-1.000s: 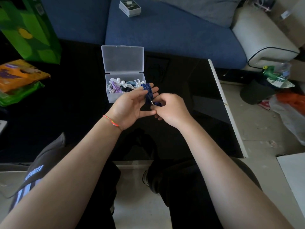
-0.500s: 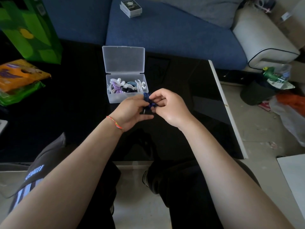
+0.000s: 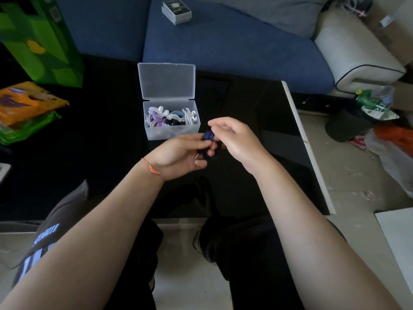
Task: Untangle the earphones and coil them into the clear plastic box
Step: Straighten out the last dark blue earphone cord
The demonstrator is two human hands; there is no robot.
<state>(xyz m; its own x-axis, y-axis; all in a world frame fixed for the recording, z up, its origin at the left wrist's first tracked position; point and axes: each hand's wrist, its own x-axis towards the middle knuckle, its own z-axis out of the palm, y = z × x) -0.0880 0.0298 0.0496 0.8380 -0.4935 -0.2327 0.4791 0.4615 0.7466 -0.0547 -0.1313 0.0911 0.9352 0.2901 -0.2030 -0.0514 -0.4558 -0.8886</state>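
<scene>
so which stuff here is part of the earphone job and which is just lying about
Part of the job:
- dark blue earphones, held by left hand and right hand
- clear plastic box, lid open, coiled earphones inside

Lying about:
- small box on the sofa
- green bag
- orange packet
- green bottle on the floor

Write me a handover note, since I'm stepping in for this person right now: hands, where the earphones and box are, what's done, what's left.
Left hand: grips the dark blue earphones, bundled into a coil, just in front of the box.
Right hand: fingers curled at the top of the same coil; whether it pinches the cord is unclear.
Clear plastic box: on the black table, lid open, already holding white, purple, blue and black coiled earphones.
Done: blue pair looks coiled.
Left: probably put it in the box.
</scene>
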